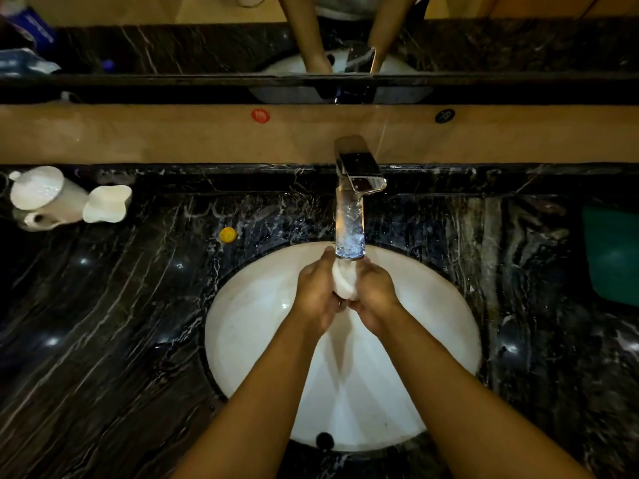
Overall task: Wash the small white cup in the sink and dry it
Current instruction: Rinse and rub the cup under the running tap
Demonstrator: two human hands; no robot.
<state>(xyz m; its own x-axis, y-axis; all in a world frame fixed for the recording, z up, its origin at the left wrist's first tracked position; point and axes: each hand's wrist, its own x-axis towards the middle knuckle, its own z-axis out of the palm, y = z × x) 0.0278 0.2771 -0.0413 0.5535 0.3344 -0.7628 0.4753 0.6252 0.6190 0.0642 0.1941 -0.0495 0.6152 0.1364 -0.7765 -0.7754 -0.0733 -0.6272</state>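
Observation:
The small white cup (344, 283) is clasped between both my hands over the white oval sink (242, 326), directly below the spout of the chrome faucet (352, 216). My left hand (316, 292) wraps its left side and my right hand (375, 295) wraps its right side, fingers meeting beneath it. Only a narrow strip of the cup shows between the hands. Water at the spout glints blue-white above the cup.
On the black marble counter (103, 323), at the far left, stand a white lidded pot (39, 188) and a white dish (107, 203). A small yellow object (228, 234) lies near the sink's rim. A teal container (613, 254) sits at the right edge. A mirror runs behind.

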